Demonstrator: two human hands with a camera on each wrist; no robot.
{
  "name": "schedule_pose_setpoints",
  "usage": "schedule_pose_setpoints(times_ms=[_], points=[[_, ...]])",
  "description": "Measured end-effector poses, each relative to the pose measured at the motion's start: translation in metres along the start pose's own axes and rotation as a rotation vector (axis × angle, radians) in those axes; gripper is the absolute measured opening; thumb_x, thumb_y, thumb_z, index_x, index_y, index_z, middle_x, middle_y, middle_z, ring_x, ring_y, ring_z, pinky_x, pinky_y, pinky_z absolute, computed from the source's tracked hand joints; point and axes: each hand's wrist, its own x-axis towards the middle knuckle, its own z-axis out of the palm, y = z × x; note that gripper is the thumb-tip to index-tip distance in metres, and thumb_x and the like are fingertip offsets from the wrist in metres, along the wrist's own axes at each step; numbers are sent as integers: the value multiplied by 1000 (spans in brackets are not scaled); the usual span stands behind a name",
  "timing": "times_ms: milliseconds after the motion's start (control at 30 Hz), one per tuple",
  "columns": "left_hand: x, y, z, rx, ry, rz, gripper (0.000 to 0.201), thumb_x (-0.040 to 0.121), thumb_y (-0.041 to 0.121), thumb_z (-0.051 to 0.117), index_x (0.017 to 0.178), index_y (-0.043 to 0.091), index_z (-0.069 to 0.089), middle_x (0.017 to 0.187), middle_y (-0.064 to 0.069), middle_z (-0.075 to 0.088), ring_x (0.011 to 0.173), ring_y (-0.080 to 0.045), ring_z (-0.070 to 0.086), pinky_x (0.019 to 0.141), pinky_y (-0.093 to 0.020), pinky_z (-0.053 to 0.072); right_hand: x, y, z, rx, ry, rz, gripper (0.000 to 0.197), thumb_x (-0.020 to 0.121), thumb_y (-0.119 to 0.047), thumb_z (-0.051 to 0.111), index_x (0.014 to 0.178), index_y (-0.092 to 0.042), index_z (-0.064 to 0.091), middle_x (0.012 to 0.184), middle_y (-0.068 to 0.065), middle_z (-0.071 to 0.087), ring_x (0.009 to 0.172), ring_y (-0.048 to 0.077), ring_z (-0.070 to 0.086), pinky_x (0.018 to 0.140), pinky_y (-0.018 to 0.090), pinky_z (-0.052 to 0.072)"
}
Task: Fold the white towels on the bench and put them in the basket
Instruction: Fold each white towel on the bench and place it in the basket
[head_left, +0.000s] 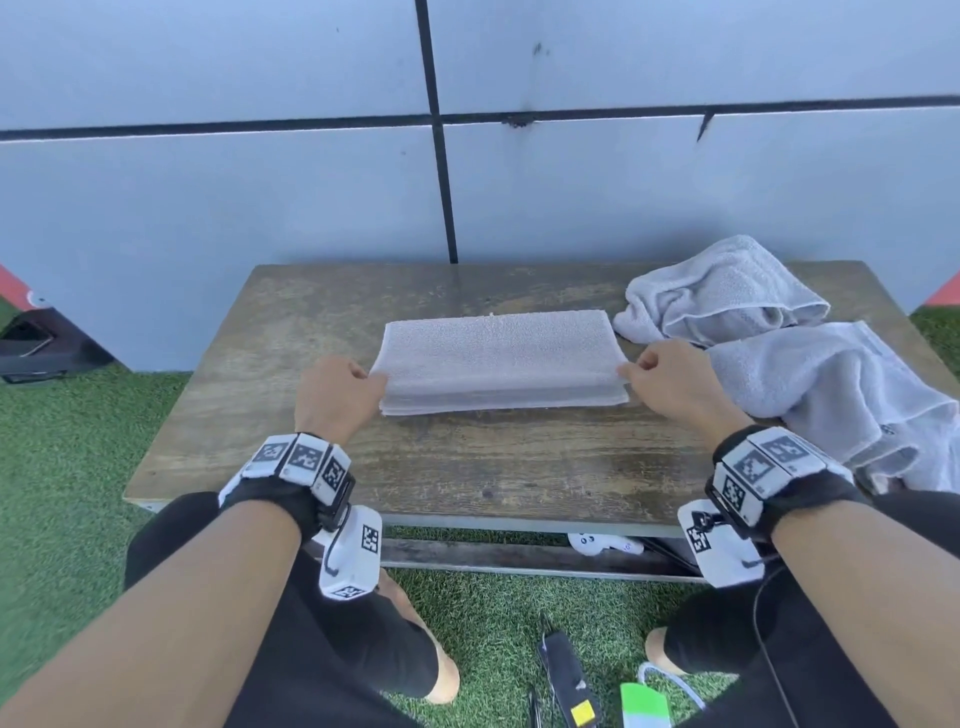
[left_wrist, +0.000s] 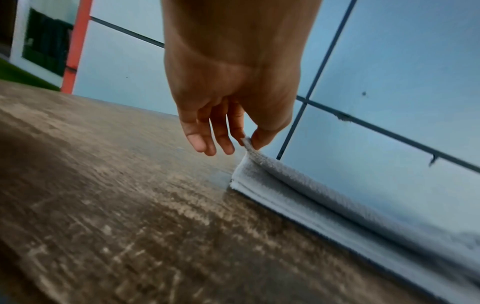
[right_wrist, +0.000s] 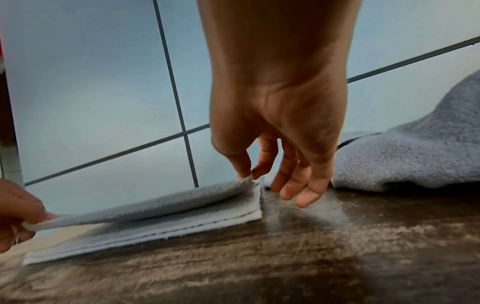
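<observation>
Both hands pinch the folded towel's top layer: left hand (head_left: 337, 389) at its left end, right hand (head_left: 670, 376) at its right, long axis spanning between them mid-bench (head_left: 467, 467).

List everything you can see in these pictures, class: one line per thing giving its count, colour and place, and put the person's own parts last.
Folded towel: one, white, middle of the bench, top layer lifted at both near corners.
Unfolded towels: two, white, heaped at the bench's right end.
Bench: one, brown worn wood, against the wall.
Wall: pale blue-grey panels with dark seams, behind the bench.
Artificial grass: green, around and under the bench.
Green-and-white object: one, on the grass near the feet; kind unclear.
Dark device with yellow label: one, on the grass.
Basket: none in view.
Left hand: pinches the towel's left corner.
Right hand: pinches the right corner.
Wrist units: two, black and white.
</observation>
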Motion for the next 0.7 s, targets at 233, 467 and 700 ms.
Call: schedule_pose_setpoints(times_ms=[233,467,700], points=[[1,-11,5,-30,-58,-83,31,83,13,67,59,-6,65,54,-20,63,47,-19,49,51,-24,43,-2,7,0,-59,-117,51,38,84,-35,74,61,-11,57,58,3,56,62,23,60,63,34,49],[1,-3,11,35,-15,-95,9,76,16,58,70,15,52,67,-7,57,66,-22,53,60,-35,45,-2,-9,-5,-169,-104,129,34,75,-48,74,81,-18,61,83,0,67,87,24,64,80,45,55],[23,62,62,203,-50,494,34,97,20,51,130,16,51,140,-7,43,126,-24,47,103,-40,45,17,-73,45,-237,79,-269,47,90,-37,54,130,-12,50,136,10,48,129,31,42,105,47,38]])
